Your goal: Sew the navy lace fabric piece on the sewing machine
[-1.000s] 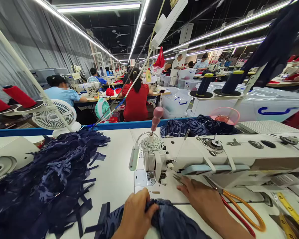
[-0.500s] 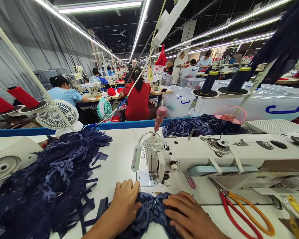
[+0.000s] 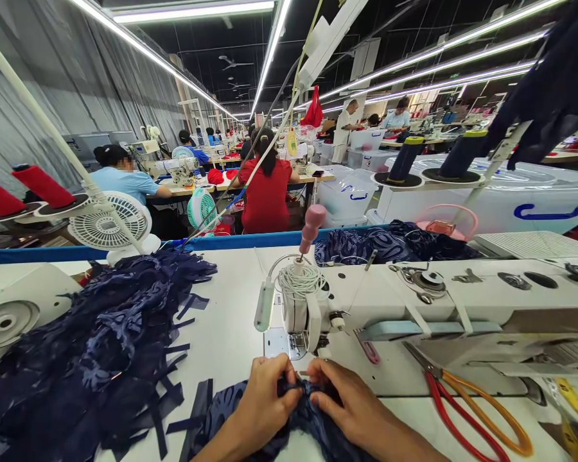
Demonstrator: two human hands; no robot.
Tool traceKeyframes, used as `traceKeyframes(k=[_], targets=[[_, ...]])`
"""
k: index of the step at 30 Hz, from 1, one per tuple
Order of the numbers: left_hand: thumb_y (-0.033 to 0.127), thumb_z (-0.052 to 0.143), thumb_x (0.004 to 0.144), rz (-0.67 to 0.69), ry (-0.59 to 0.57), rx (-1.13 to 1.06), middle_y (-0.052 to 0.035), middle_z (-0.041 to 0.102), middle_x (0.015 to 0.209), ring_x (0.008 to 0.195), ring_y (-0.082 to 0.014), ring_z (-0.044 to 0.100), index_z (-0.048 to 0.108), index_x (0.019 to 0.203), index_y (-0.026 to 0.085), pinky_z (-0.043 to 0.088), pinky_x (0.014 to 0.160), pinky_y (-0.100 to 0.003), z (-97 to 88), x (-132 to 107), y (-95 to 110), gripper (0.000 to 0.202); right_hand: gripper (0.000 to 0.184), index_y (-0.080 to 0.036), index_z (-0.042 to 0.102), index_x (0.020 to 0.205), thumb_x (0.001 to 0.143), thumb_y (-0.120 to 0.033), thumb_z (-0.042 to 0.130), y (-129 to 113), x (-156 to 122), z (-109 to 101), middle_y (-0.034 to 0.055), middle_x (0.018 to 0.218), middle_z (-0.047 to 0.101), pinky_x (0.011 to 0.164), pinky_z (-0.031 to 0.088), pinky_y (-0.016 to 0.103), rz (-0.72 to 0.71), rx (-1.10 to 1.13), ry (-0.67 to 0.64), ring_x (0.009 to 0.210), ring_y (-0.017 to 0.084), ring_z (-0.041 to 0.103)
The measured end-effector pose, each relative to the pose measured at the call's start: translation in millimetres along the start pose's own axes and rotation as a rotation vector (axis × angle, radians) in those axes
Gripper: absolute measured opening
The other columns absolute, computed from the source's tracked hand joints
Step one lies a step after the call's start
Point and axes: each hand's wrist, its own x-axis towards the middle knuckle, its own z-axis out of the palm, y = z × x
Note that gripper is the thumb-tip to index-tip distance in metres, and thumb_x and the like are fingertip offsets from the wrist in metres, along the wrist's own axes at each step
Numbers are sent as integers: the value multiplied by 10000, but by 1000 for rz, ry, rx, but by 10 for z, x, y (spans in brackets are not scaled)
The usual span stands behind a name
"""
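Observation:
A navy patterned fabric piece (image 3: 226, 410) lies gathered at the table's front edge, in front of the sewing machine (image 3: 298, 314). My left hand (image 3: 272, 394) pinches its upper edge between thumb and fingers. Close beside it, my right hand (image 3: 344, 401) pinches the same edge, with a short stretch of cloth between the two. Both hands are just below the needle area and the metal needle plate (image 3: 275, 343). The lower part of the fabric is partly hidden under my hands and wrists.
A large heap of navy fabric pieces (image 3: 125, 333) covers the left side. Scissors with red and orange handles (image 3: 481, 398) lie at right, near a yellow measuring tape (image 3: 575, 401). More navy fabric (image 3: 390, 244) sits behind the machine. A pink-handled screwdriver (image 3: 312, 228) stands on the machine head. Co-workers sit ahead.
Both hands have moved closer together and gone from lying over the fabric to pinching its upper edge. The fabric's middle is now bunched between them.

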Motion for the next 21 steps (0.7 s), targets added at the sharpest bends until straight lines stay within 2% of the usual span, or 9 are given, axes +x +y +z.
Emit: traceKeyframes(k=[2,3,6,8,13,16,19,21], targets=[[134,575,786,-43,9,-24,3,646,907,958,-217,511,490,788,217,363,856,-326,10,-12,18,119,286,-284,556,1196,910,-279,555,-38,44,-20,1,1117,646,940,433,309,33,43,-29,1049,181,590],[145,576,787,-51,27,-21,0,636,910,953,-218,509,492,799,219,368,849,-323,28,-19,19,113,268,-286,588,1168,902,-274,551,-53,73,-17,-6,1115,658,937,428,299,33,39,-30,1052,178,594],[185,595,801,-76,98,11,-14,623,936,958,-227,505,491,833,220,378,852,-327,100,-38,-3,114,121,-250,648,907,870,-250,533,-76,159,22,-11,961,693,845,431,290,51,-13,7,946,181,620],[193,612,801,-106,118,16,-13,646,927,973,-236,511,502,877,222,380,876,-339,138,-39,-33,137,102,-236,642,831,844,-245,542,-77,202,52,-6,884,694,802,424,299,89,-44,26,892,191,624],[205,611,829,-124,118,15,-10,710,948,1061,-267,545,535,1207,238,384,971,-408,139,-7,-146,386,105,-239,660,817,826,-286,566,-54,250,98,9,871,703,826,421,333,151,-127,43,909,222,626],[165,520,885,49,259,198,-63,695,1064,1061,-272,574,515,1293,213,424,958,-450,120,-36,-214,410,126,-251,672,857,844,-308,561,-52,259,92,10,871,703,852,430,352,166,-175,74,926,234,629],[145,499,921,389,373,500,-70,686,1127,1026,-261,607,563,1254,216,459,929,-443,167,-129,-260,347,123,-264,681,869,851,-294,563,-74,265,55,5,898,707,866,440,342,147,-214,92,955,231,639],[224,497,969,596,413,633,-51,715,1055,965,-239,634,613,1191,198,480,919,-413,259,-194,-296,252,145,-275,690,884,880,-315,551,-97,272,26,4,924,709,862,448,336,125,-235,94,967,226,647]])
